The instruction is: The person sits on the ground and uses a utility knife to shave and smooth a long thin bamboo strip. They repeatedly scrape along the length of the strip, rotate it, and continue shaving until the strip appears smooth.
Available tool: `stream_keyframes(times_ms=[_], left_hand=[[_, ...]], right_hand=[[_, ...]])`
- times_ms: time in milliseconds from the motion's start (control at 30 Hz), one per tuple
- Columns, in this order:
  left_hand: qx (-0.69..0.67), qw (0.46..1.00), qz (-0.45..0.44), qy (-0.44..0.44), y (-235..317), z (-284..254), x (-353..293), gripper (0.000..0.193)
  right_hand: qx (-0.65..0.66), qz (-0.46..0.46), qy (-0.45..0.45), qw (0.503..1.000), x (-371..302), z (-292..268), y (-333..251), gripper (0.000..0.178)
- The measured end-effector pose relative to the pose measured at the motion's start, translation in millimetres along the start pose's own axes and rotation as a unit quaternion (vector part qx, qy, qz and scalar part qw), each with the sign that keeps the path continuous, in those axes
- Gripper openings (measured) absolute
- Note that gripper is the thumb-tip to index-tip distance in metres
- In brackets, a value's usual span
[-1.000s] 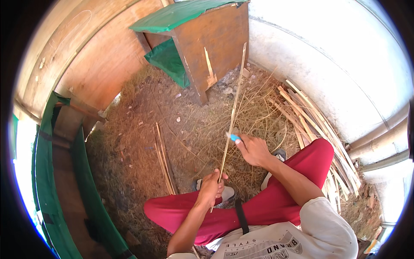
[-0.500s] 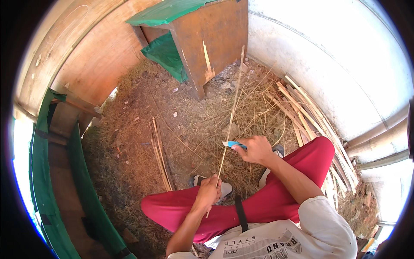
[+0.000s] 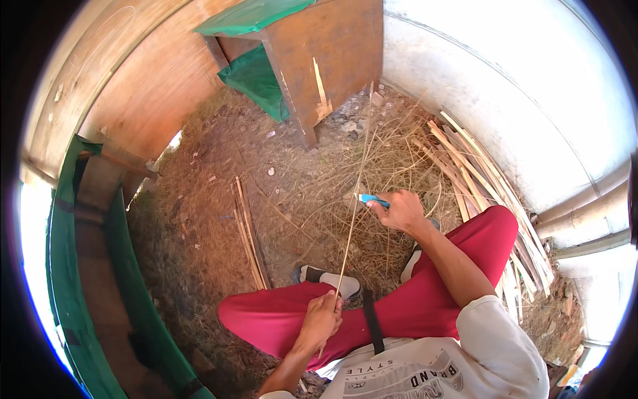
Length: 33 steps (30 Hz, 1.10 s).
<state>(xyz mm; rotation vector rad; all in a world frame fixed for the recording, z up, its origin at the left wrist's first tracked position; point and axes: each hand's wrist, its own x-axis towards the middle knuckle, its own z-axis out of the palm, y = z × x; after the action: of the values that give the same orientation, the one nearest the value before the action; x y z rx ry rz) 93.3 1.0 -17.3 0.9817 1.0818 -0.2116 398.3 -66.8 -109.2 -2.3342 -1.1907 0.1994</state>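
Note:
My left hand (image 3: 321, 319) is closed around the lower part of a long thin bamboo strip (image 3: 349, 243), over my left thigh. From there the strip slants up and away toward the wooden cabinet, with a short end sticking out below the fist. My right hand (image 3: 404, 209) grips a blue utility knife (image 3: 375, 200), its blade end at the strip about midway along. Whether the blade touches the strip cannot be made out. My legs, in red trousers (image 3: 266, 319), are spread to either side.
Several split bamboo strips (image 3: 488, 193) lie in a pile by the white wall at right. A few thin strips (image 3: 246, 233) rest on the ground at left. Shavings (image 3: 399, 163) cover the ground ahead. A wooden cabinet (image 3: 332, 60) with green covering stands at the back; a green-edged shelf (image 3: 129, 272) is at left.
The knife and my right hand have moved farther up along the strip, away from me. My left hand has drawn slightly down toward my body, bringing the strip along.

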Motion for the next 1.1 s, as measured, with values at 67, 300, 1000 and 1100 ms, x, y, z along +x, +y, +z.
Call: stream_keyframes(times_ms=[67,300,1000,1100], left_hand=[[0.045,0.998,0.045,0.030,-8.5,0.1,0.6,0.039],[0.024,0.999,0.018,0.020,-9.8,-2.5,5.3,0.046],[0.006,0.997,0.070,0.037,-5.9,-8.9,-11.4,0.039],[-0.041,0.999,0.028,-0.011,-4.3,-5.9,-1.5,0.036]], right_hand=[[0.003,0.008,0.004,1.000,0.2,-1.3,-1.1,0.038],[0.009,0.028,0.049,0.998,1.7,-1.6,-4.1,0.037],[0.250,0.096,0.081,0.960,-7.6,-26.9,-6.1,0.038],[0.231,0.019,0.053,0.971,-13.4,-30.3,-22.4,0.033]])
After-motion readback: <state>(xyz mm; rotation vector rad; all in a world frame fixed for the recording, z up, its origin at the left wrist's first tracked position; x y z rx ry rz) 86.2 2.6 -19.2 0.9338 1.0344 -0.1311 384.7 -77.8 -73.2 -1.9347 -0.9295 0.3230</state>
